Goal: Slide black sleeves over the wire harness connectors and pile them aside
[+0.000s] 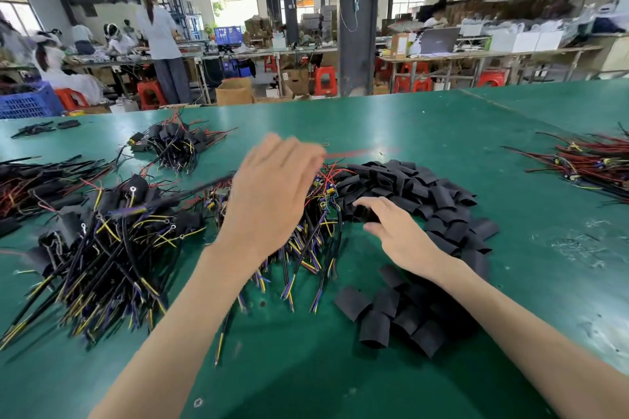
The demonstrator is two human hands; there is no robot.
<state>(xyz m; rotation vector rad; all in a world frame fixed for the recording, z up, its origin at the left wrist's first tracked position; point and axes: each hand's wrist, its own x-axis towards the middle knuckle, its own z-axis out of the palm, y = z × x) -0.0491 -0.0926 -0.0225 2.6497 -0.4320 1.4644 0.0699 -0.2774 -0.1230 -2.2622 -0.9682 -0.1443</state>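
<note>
Your forearms reached in from 6 o'clock over the green table [442,119]. Your right hand [405,238] was the nearer to the loose black sleeves [425,187], and its thumb and forefinger appeared pinched on one short, matte, flattened tube at the heap's 9 o'clock edge. Just beside it at 9 o'clock lay the bare harnesses [306,241]. These thin, springy wires ran roughly 6 to 12, with the connectors at the far end. Your left hand [272,194] hovered above them, blurred, so whether it gripped a wire could not be told. Sleeved harnesses [112,231] sat heaped farther toward 9 o'clock.
</note>
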